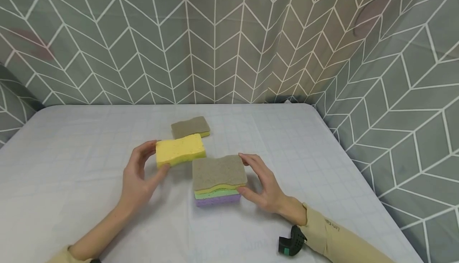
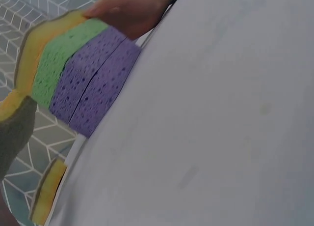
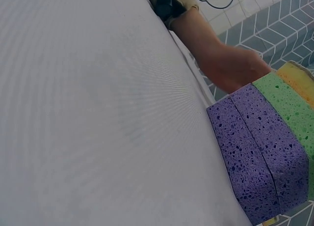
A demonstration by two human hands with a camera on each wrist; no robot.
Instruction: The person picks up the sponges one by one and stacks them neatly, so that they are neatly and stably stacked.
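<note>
My left hand (image 1: 138, 175) pinches a yellow sponge (image 1: 180, 150) by its left end, thumb on the near side and fingers on the far side. Its yellow face is up, and in the left wrist view its grey scouring side (image 2: 17, 132) faces down. To its right is a stack of sponges: two purple ones (image 3: 267, 155) at the bottom, a green one (image 2: 64, 59) above, and a yellow one with a beige-grey scouring pad (image 1: 219, 172) on top. My right hand (image 1: 263, 185) grips that top sponge's right end, thumb at the near corner, fingers at the far corner.
Behind the held sponge, another yellow sponge (image 1: 191, 127) lies pad side up on the table. A white cloth (image 1: 89, 135) covers the table. Grey curtains with white chevrons (image 1: 201, 40) hang behind and at the right. A black wrist device (image 1: 293, 241) sits by the right sleeve.
</note>
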